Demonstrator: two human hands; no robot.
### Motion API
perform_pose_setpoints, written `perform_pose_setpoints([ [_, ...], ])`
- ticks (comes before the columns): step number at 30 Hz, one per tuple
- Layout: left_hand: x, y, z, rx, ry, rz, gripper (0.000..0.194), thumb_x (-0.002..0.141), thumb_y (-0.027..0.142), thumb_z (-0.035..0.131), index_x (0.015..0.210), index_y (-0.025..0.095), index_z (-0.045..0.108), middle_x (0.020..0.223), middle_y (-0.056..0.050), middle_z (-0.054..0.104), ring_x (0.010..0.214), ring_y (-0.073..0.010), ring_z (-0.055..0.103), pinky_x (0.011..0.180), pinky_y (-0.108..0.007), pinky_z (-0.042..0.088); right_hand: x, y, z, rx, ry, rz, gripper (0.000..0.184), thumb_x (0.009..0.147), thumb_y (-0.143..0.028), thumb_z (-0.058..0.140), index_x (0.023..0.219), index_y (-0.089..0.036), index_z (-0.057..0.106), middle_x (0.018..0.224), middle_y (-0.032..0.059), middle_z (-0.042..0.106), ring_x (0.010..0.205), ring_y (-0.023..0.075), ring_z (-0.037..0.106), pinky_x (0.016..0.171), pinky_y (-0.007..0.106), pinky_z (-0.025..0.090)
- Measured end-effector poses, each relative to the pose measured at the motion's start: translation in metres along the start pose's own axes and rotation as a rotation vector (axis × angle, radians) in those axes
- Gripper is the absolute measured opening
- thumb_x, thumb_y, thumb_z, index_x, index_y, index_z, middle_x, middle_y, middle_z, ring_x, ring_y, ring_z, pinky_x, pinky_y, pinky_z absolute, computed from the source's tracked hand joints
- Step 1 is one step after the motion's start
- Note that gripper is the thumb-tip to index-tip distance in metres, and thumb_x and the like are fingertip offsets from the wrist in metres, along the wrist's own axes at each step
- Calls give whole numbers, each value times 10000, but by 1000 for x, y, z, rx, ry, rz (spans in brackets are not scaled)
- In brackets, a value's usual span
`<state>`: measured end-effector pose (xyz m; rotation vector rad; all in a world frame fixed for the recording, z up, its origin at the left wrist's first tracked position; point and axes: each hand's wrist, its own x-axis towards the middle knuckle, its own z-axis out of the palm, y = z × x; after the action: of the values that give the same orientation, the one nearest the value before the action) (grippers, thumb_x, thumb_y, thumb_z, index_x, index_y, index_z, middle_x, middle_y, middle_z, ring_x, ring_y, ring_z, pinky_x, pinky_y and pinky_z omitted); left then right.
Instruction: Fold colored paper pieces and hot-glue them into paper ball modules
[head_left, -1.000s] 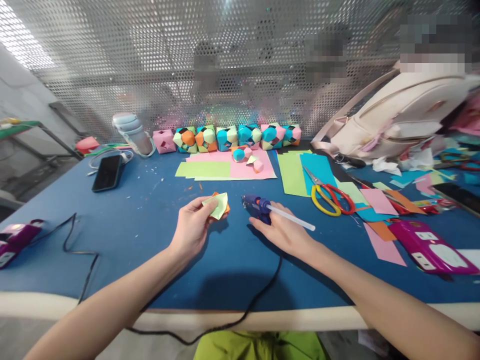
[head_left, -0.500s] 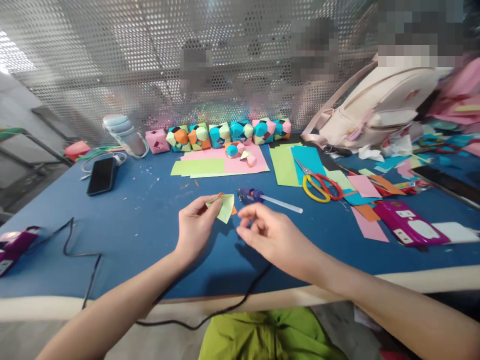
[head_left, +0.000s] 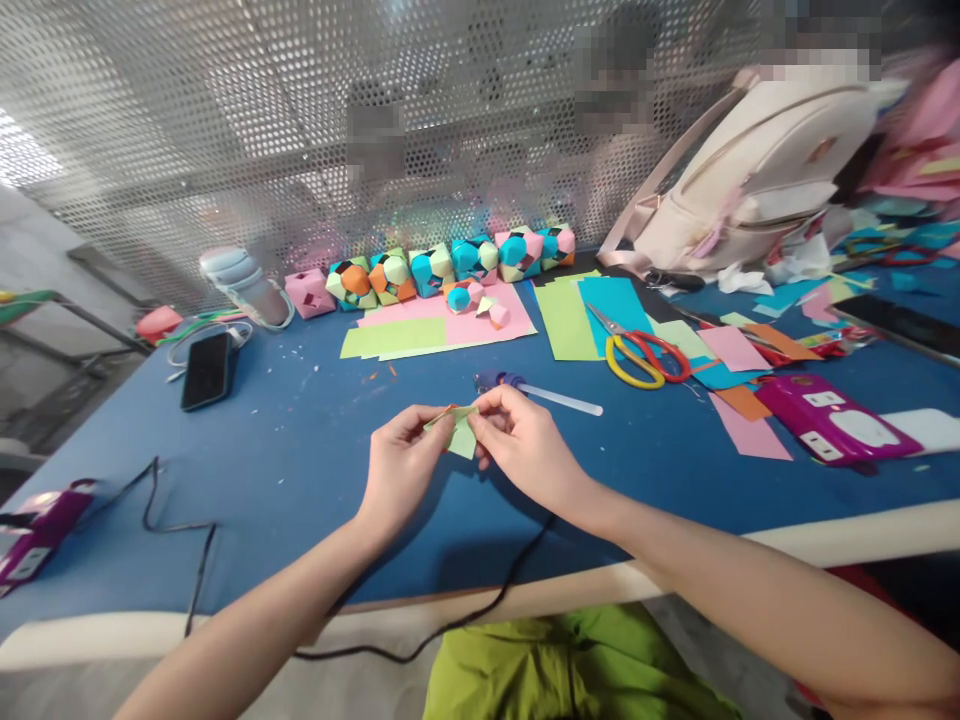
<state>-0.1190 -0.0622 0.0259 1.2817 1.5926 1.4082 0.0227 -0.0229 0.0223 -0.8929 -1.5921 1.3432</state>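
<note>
Between my two hands is a small folded paper piece (head_left: 463,437), pale green with a bit of orange at its upper edge. My left hand (head_left: 407,462) pinches its left side, thumb in front. On its right edge the thumb and fingers of my right hand (head_left: 519,432) are closed too. Just beyond my right hand lies a dark blue glue gun (head_left: 498,381) with a clear glue stick (head_left: 564,400) sticking out of it. Pink and pale green paper sheets (head_left: 397,337) lie farther back, with small folded pieces (head_left: 474,298) on top.
Folded paper balls (head_left: 431,270) line the mesh panel at the back. Scissors (head_left: 637,360), coloured paper, a purple power strip (head_left: 840,420) and a backpack (head_left: 780,170) are on the right. A phone (head_left: 207,371), a bottle (head_left: 244,287) and a black cable (head_left: 176,525) are on the left.
My right hand has moved left and closed on the paper piece's right edge; before, it was apart from it with fingers loosely curled. The view has shifted slightly.
</note>
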Motion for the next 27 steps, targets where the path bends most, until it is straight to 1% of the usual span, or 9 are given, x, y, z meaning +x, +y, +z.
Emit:
perform_pose_setpoints([
  [3, 1, 2, 0, -21, -50, -63, 158, 755, 303, 659, 743, 149, 691, 659, 10, 649, 596, -97, 536, 571, -213, 418, 0, 5, -2, -125, 21, -91, 70, 837, -247, 524, 796, -190, 519, 537, -46, 532, 463, 103, 539, 456, 222, 451],
  [5, 1, 3, 0, -26, -68, -84, 153, 753, 300, 659, 739, 150, 680, 642, 18, 635, 583, -90, 527, 563, -207, 417, 0, 6, -4, -205, 28, -143, 57, 833, -222, 521, 786, -191, 527, 540, -41, 537, 470, 103, 534, 463, 221, 434],
  [7, 2, 4, -1, -34, -79, -95, 166, 748, 310, 666, 796, 153, 697, 696, 9, 664, 608, -95, 545, 580, -210, 435, 0, 6, -5, -251, 25, -168, 54, 833, -214, 520, 785, -192, 530, 543, -38, 541, 478, 105, 532, 469, 222, 426],
  [10, 2, 5, -1, -38, -90, -113, 245, 742, 342, 676, 893, 156, 725, 812, -24, 711, 676, -120, 583, 626, -233, 472, 0, 4, -6, -273, 11, -174, 57, 840, -220, 519, 791, -194, 530, 549, -36, 545, 498, 111, 542, 488, 225, 430],
  [12, 2, 5, -1, -38, -85, -122, 262, 736, 357, 681, 889, 150, 734, 828, -36, 720, 696, -132, 590, 632, -241, 477, 0, 3, -7, -266, 2, -161, 60, 846, -242, 527, 812, -193, 535, 559, -36, 547, 504, 111, 549, 496, 224, 438],
  [15, 1, 4, -1, -56, -79, -128, 253, 725, 359, 694, 845, 141, 736, 793, -36, 717, 668, -126, 578, 602, -232, 454, 0, 2, -7, -223, -7, -148, 101, 869, -293, 521, 856, -193, 531, 616, -32, 563, 477, 97, 544, 483, 222, 443],
  [17, 0, 4, -1, -76, -84, -135, 248, 722, 358, 699, 832, 138, 733, 757, -30, 708, 632, -113, 560, 577, -224, 433, -1, 2, -7, -189, -10, -144, 122, 885, -317, 503, 853, -199, 514, 640, -31, 562, 458, 91, 539, 466, 220, 445],
  [20, -2, 4, 0, -110, -78, -144, 235, 720, 350, 704, 806, 133, 727, 707, -20, 691, 600, -100, 541, 560, -215, 417, -2, 3, -5, -146, -9, -112, 138, 890, -326, 494, 825, -204, 485, 613, -36, 541, 458, 102, 551, 446, 221, 454],
  [27, -4, 6, 1, -69, -47, -102, 238, 715, 353, 701, 802, 134, 732, 733, -37, 712, 604, -118, 567, 575, -234, 462, -2, 0, -3, -84, 10, -75, 166, 869, -334, 513, 781, -200, 471, 646, -29, 548, 478, 98, 563, 451, 223, 481],
])
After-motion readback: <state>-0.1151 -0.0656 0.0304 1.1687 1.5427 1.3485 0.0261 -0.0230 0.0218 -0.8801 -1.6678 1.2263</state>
